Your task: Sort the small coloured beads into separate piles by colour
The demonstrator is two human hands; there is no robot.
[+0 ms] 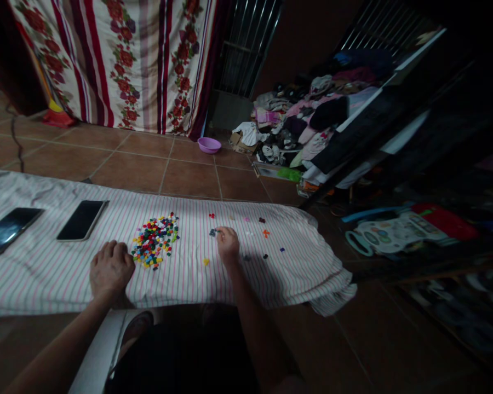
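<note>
A pile of small multicoloured pieces lies on the striped cloth. Just left of the pile, my left hand rests on the cloth with its fingers bent and close together. My right hand has its fingers pinched beside a small dark grey cluster; whatever they grip is too small to name. Around it lie small groups sorted by colour: red, yellow, orange, dark red, pink, black and blue.
Two phones, one dark and one with a light edge, lie at the left of the cloth. On the tiled floor beyond are a purple basin and heaped clothes. A colourful toy stands at the right.
</note>
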